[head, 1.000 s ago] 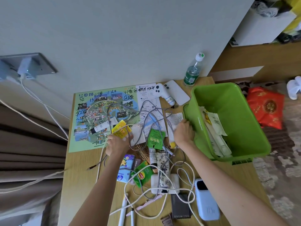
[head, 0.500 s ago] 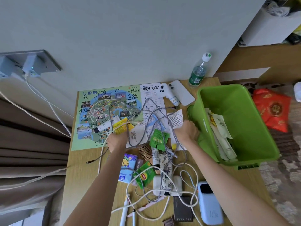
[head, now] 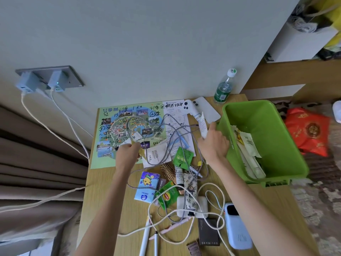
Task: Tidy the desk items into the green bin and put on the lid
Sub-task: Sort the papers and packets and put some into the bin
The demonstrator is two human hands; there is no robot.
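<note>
The green bin (head: pixel 287 163) sits tilted at the desk's right edge, with paper packets and sachets inside. My right hand (head: pixel 214 145) is at the bin's left rim and pinches a white tube (head: pixel 202 126) that sticks up from its fingers. Over the green map sheet (head: pixel 110 126), my left hand (head: pixel 129 152) grips a yellow packet (head: pixel 142 153), with grey cables (head: pixel 166 126) draped around it. Loose on the desk lie a green sachet (head: pixel 182 157), a hairbrush (head: pixel 167 170), a tissue pack (head: pixel 145 187), a Lipton packet (head: pixel 167 197) and white cables (head: pixel 212 191). A green ribbed piece (head: pixel 276 182) shows under the bin.
A water bottle (head: pixel 224 89) and a white phone (head: pixel 208 111) stand at the back. A blue power bank (head: pixel 237 226), a black box (head: pixel 208 231) and pens (head: pixel 145 237) lie near me. Chargers (head: pixel 42 83) hang in the wall socket at left. A red bag (head: pixel 308 132) lies on the floor.
My right hand has left the bin's rim and picked up the white tube from beside the phone. My left hand has closed on the yellow packet and lifted it slightly.
</note>
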